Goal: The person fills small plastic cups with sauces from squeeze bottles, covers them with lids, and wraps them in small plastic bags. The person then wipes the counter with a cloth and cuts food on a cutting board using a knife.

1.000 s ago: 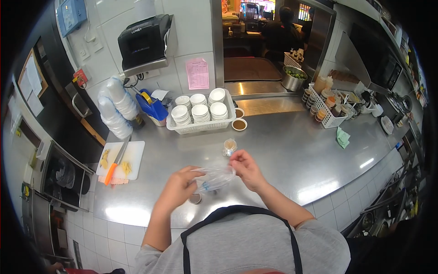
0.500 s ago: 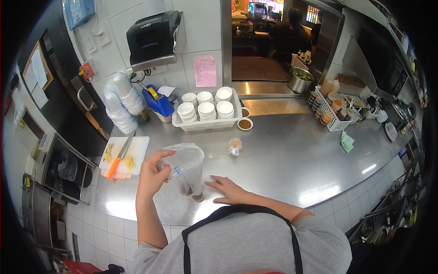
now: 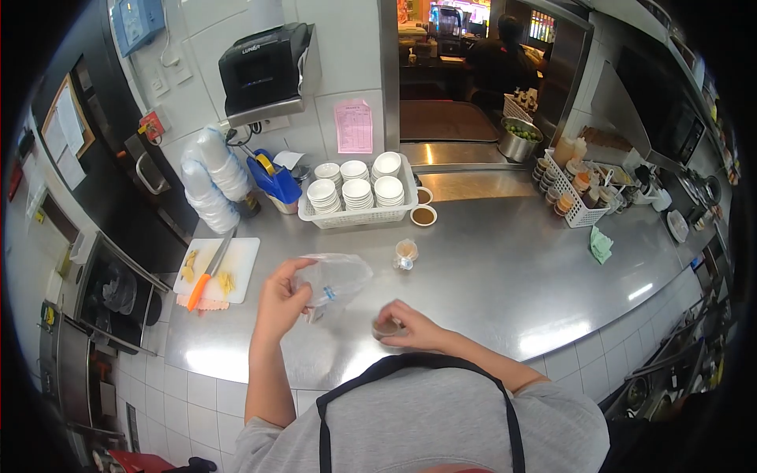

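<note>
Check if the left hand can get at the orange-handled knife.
Probably not immediately: the left hand is holding a plastic bag, though the way across the counter to the knife looks free.

The right hand (image 3: 414, 326) is blurred and covers part of a small cup (image 3: 382, 329) whose contents cannot be made out. Blue print (image 3: 329, 294) on the clear bag (image 3: 348, 274) and writing (image 3: 354, 132) on the far pink sheet (image 3: 352, 117) are too small to read.

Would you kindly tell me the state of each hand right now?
Left hand: closed, holding a clear plastic bag.
Right hand: closed, holding a small cup, slightly blurred.
</note>
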